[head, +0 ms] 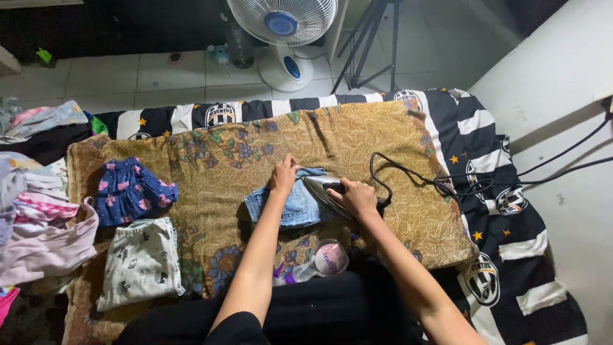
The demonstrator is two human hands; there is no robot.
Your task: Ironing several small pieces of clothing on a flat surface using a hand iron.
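A small blue denim garment lies on a brown patterned cloth spread over the floor. My left hand presses flat on the garment's top left part, fingers apart. My right hand grips the handle of a silver clothes iron, whose tip rests on the right side of the denim. The iron's black cord loops away to the right.
A folded dark blue floral garment and a folded white printed one lie to the left, beside a pile of clothes. A small clear bottle lies near me. A black-and-white striped blanket lies underneath; a standing fan is beyond.
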